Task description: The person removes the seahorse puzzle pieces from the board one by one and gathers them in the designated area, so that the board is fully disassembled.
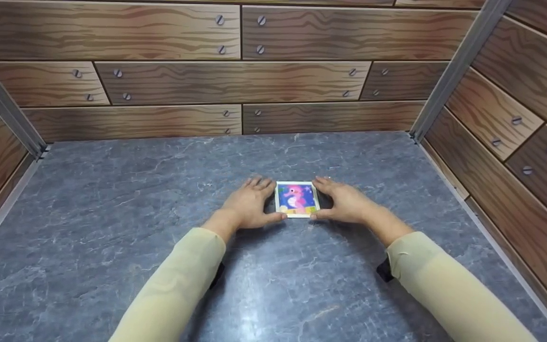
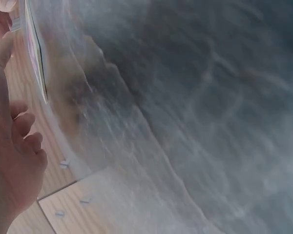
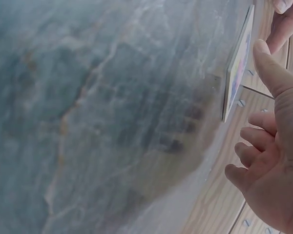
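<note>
Two-handed work around a single picture tile (image 1: 297, 199), which bears a pink seahorse within a white border. The tile is slightly right of centre in the head view, apparently face up on the grey marbled tabletop (image 1: 136, 190). Left hand (image 1: 253, 203) and right hand (image 1: 347, 203) flank its two sides, thumbs by the near corners, forefingers by the far ones. Each grip is wide and relaxed; whether the fingertips touch the tile cannot be told. The step in hand is judged to be a pick-up or a set-down, which of the two being unclear; the next move calls for both hands to act evenly, keeping the tile level. Count: one tile, two hands, two pale yellow sleeves (image 1: 169, 285), two metal corner posts (image 1: 7, 104), three wood-patterned walls (image 1: 159, 31).
</note>
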Demonstrator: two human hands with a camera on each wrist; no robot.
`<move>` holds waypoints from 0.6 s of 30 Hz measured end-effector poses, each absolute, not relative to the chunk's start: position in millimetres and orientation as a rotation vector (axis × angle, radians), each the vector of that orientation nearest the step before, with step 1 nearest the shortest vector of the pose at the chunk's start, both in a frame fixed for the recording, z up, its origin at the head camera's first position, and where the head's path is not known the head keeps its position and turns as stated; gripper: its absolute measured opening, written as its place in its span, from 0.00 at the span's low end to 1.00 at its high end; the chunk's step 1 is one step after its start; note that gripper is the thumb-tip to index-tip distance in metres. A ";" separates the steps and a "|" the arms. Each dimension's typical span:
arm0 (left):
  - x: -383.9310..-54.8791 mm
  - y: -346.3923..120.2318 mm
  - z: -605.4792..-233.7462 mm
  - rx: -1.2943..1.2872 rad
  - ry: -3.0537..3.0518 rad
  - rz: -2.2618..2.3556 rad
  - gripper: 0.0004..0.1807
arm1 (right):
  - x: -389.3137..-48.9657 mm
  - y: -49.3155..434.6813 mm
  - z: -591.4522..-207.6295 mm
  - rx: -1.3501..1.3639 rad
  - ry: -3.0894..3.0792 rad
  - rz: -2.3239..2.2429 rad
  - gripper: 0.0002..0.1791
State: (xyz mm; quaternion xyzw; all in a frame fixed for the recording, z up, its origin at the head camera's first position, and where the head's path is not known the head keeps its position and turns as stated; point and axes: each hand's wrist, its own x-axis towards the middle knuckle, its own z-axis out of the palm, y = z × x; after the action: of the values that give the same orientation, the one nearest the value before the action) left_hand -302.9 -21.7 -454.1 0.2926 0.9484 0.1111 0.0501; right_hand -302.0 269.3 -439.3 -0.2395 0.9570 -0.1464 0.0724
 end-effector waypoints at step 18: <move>-301.3 -17.8 -455.7 0.901 2.754 0.279 0.42 | -296.8 263.8 -443.8 -0.791 2.801 -0.376 0.46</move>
State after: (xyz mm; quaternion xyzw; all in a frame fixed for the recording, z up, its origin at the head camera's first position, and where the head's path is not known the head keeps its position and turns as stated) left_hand -301.3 -17.8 -455.7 0.3074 0.9398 0.0951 0.1150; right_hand -296.8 263.8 -443.8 -0.2680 0.9494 -0.1274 0.1032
